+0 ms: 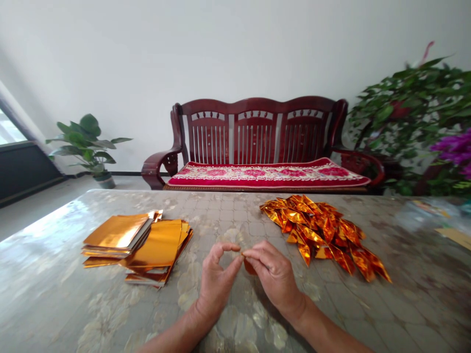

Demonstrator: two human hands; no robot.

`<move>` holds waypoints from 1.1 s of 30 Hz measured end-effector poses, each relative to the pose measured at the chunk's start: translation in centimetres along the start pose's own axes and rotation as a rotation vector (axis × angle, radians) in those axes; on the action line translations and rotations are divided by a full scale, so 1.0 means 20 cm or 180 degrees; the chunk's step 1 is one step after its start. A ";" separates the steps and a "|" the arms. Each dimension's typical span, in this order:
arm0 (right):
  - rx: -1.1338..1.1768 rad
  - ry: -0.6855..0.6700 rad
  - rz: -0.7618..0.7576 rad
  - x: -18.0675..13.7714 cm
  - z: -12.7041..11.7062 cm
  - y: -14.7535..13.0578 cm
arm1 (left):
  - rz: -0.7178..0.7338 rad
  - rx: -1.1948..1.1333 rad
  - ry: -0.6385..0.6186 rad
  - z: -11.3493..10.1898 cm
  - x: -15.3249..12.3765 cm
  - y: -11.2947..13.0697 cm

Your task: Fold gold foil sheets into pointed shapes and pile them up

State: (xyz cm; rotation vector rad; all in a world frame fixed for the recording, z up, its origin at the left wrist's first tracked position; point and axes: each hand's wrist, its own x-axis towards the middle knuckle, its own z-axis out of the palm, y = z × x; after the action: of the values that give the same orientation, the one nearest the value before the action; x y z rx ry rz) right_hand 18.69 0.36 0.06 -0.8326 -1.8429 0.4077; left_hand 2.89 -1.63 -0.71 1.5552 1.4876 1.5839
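A small piece of orange foil paper (249, 267) is held above the table between my two hands, mostly covered by fingers. My right hand (276, 275) pinches it between thumb and fingers. Thumb and index finger of my left hand (216, 277) close on its near tip from the other side. To the left lie stacks of flat, shiny orange foil sheets (156, 245), with grey-white edges showing between some layers. On the right is a heap of folded, pointed orange foil pieces (312, 228).
The table (147, 318) has a glossy, flower-patterned cover. Clear plastic wrapping (423, 215) and a tan flat piece (454, 238) lie at its right side. Behind stands a dark red wooden bench (255, 135) with a red floral cushion (272, 174). Potted plants flank it.
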 end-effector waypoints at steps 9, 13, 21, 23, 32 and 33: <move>-0.0265 -0.0017 -0.0151 0.02 -0.03 0.00 | 0.0034 0.0079 -0.0217 -0.02 0.02 0.02; -0.0364 -0.0035 -0.0167 0.02 -0.03 0.00 | 0.0007 0.0046 -0.0265 -0.02 0.01 0.01; -0.0456 -0.0117 -0.0089 0.02 -0.03 -0.01 | -0.0183 -0.0136 -0.0331 -0.03 0.02 0.00; -0.0398 -0.0116 -0.0013 0.03 -0.03 0.00 | -0.0224 -0.0250 -0.0276 -0.03 0.03 -0.01; -0.0257 -0.0157 0.0087 0.02 -0.05 0.02 | -0.0315 -0.0646 -0.0303 -0.02 0.03 -0.08; -0.0269 -0.0193 0.0079 0.02 -0.05 0.02 | -0.0323 -0.0647 -0.0313 -0.02 0.03 -0.09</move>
State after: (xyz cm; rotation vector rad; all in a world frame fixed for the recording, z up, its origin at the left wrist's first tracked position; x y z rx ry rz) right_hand 19.68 0.82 0.63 -0.9101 -1.9185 0.3766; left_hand 1.80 -0.67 -1.89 1.4003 1.2888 1.5261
